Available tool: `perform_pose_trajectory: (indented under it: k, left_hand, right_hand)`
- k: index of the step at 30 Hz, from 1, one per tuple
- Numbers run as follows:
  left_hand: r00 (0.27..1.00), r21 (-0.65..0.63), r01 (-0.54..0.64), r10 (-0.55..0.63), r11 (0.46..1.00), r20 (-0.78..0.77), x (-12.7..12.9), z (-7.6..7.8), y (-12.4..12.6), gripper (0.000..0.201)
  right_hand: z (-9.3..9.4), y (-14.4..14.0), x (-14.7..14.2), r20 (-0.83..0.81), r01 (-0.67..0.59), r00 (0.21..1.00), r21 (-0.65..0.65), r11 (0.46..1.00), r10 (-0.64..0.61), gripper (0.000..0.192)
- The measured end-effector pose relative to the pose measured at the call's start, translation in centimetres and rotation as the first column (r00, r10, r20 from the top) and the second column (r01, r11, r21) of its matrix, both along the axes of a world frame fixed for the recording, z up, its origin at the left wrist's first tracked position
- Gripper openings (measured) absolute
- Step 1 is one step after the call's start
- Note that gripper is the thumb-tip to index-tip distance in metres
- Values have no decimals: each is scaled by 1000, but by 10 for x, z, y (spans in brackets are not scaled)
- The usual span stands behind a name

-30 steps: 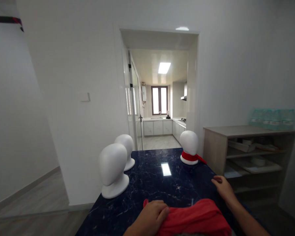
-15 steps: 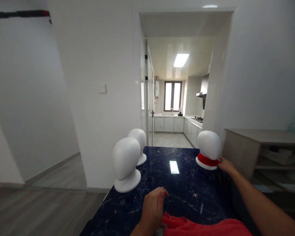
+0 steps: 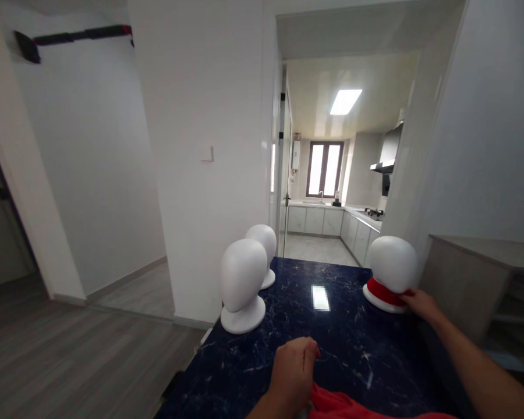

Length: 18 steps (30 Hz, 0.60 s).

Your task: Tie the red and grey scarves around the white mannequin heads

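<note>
Red scarf (image 3: 382, 291) at the base of the far-right mannequin head (image 3: 393, 265) meets the right hand (image 3: 421, 302), fingers closed on it. Left hand (image 3: 293, 372), loosely curled, rests on red cloth (image 3: 336, 404) on the dark marble worktop (image 3: 332, 337).

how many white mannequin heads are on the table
3. One near the table's left edge, a second just behind it, and a third on the right with a red scarf, which the right hand touches.
</note>
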State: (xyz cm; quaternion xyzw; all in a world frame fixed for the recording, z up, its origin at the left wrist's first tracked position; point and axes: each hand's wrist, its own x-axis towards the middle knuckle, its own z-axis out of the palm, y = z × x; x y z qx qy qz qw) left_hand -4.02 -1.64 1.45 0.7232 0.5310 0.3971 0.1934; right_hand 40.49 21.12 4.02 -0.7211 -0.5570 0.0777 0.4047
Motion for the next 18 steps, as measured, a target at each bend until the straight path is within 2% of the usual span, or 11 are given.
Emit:
perform_pose_trajectory:
  k: [4, 8, 11, 15, 18]
  left_hand:
    - [999, -28, -23, 24, 999, 22, 0, 4, 1, 59]
    - [998, -57, -65, 65, 996, 2, -1, 4, 5, 42]
    - [997, -70, -75, 76, 995, 7, -2, -3, 13, 27]
    - [996, -44, -81, 79, 996, -40, -4, -16, 26, 58]
    - [997, -27, -36, 34, 999, -76, -5, -21, 32, 81]
  right_hand:
    - [0, -13, -20, -92, -134, 988, -72, 988, 127, 22]
    - [3, -40, -57, -178, -247, 955, -27, 969, 238, 28]
    - [8, -68, -90, -235, -326, 919, -3, 945, 316, 30]
    - [9, -107, -135, -220, -425, 887, -38, 905, 407, 33]
    - [2, -136, -168, -225, -508, 845, -53, 860, 485, 33]
